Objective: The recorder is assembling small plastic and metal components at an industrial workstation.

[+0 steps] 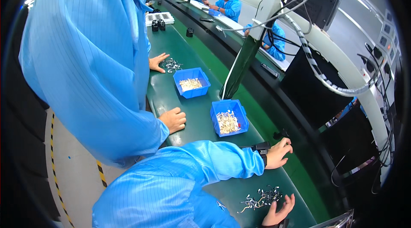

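Observation:
My left hand [278, 154] reaches across the green work surface, a black band on its wrist. Its fingers are loosely bent and apart, with nothing visible in them. My right hand [280, 211] is low in the view, thumb and fingers spread, beside a loose pile of small connector cables [267, 196]. The cables are dark and pale with small white ends. Beyond my left forearm stands a blue bin [246, 124] holding many small cream-coloured pieces.
A co-worker in a blue smock [90, 56] stands close on the left, hands on the table. A second blue bin [205, 87] and another small cable pile [172, 65] lie near them. Black screens [314, 88] and a white post [274, 1] rise at the right.

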A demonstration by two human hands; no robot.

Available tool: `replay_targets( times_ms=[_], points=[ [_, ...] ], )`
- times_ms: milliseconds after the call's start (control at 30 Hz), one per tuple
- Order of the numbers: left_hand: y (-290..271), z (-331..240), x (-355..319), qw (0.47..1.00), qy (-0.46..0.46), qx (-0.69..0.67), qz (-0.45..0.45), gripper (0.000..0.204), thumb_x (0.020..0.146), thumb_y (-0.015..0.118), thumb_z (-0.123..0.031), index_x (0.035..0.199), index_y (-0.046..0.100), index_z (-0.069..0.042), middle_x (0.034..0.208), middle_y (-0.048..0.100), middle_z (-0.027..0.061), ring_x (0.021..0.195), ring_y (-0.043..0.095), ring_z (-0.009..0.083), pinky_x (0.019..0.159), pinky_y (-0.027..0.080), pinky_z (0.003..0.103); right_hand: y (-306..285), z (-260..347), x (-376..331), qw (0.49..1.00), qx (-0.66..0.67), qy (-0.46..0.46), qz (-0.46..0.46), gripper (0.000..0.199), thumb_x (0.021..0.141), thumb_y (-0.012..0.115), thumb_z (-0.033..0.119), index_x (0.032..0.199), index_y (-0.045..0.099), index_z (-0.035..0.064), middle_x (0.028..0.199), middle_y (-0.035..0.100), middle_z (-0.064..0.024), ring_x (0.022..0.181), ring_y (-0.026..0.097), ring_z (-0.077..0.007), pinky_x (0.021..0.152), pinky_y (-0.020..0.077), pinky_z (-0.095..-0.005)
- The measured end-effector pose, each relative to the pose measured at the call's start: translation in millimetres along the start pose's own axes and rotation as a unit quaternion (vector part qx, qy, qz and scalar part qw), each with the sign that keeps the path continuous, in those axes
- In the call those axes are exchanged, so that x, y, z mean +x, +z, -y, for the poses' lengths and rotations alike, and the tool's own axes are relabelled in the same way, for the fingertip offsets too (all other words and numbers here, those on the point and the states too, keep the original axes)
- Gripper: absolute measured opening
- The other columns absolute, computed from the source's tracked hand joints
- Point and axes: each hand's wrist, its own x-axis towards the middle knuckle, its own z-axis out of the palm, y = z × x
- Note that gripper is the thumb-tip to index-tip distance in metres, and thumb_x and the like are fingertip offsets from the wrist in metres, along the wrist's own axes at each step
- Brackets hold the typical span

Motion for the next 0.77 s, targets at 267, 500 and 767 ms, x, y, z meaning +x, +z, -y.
replay_targets(
  times_ms=[267,500,767],
  points=[
    [42,13,-3,0.995,-0.017,-0.091,-0.049,0.033,0.067,0.055,0.011,0.094,0.055,-0.008,0.113,0.044,0.0164,0.107,0.05,0.0355,0.09,0.045,0.042,-17,-82,-192,0.95,-0.295,-0.051,0.085,0.048,0.087,0.059,0.033,0.129,0.06,0.0099,0.145,0.043,-0.025,0.13,0.043,-0.0489,0.105,0.0352,-0.0626],
    [26,2,-20,0.993,-0.005,-0.106,0.047,0.034,0.077,0.065,-0.001,0.108,0.055,-0.01,0.116,0.04,0.0133,0.105,0.047,0.0265,0.085,0.047,0.035,-8,37,-114,0.956,-0.278,0.076,0.05,0.064,0.07,0.062,0.038,0.123,0.059,0.0016,0.141,0.048,-0.0228,0.131,0.042,-0.0481,0.104,0.034,-0.0587],
    [-11,-44,-19,0.899,0.052,-0.092,0.425,0.115,0.068,0.087,-0.036,0.148,0.014,0.003,0.149,0.03,0.0268,0.139,0.03,0.0428,0.116,0.025,0.047,-17,59,-111,0.935,-0.3,0.168,0.088,0.064,0.064,0.068,0.032,0.124,0.062,0.0108,0.144,0.048,-0.016,0.135,0.042,-0.0388,0.106,0.0362,-0.0564]
  ],
)
